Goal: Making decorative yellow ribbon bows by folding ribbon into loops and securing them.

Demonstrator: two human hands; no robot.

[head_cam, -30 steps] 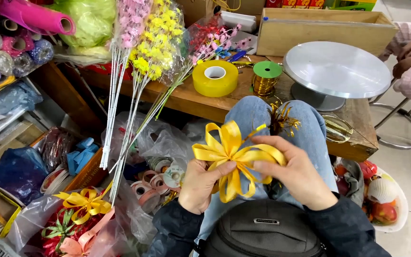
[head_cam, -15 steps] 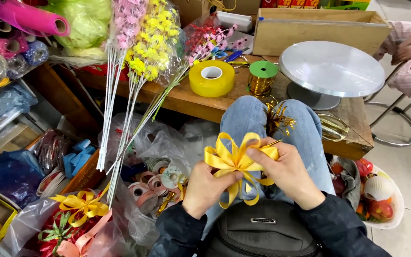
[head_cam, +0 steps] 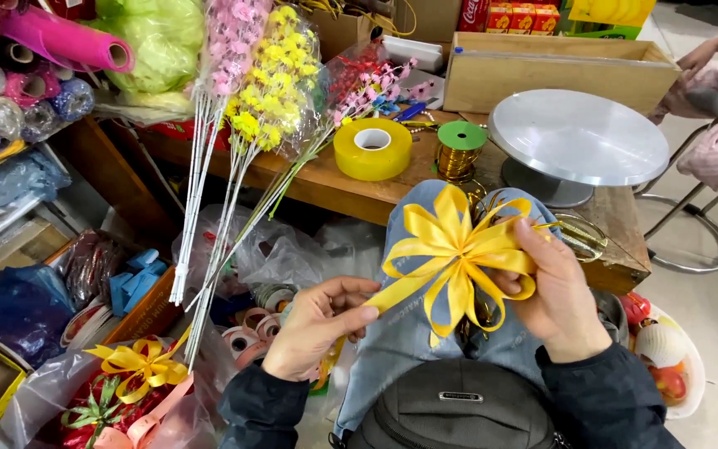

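Over the lap, the right hand [head_cam: 554, 291] pinches the yellow ribbon bow [head_cam: 454, 254] at its knot while the left hand's [head_cam: 317, 324] fingers grip one tail — light, springy, likely slippery, best held at the centre.

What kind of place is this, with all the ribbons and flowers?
Probably a gift-wrapping or florist's craft stall. The right hand holds a yellow ribbon bow whose tail the left hand pinches. Wrapped artificial flower sprays, rolls of wrapping film and a yellow ribbon roll surround them.

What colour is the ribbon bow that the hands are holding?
Yellow. The ribbon bow shows best in the head view, held between the left hand and right hand.
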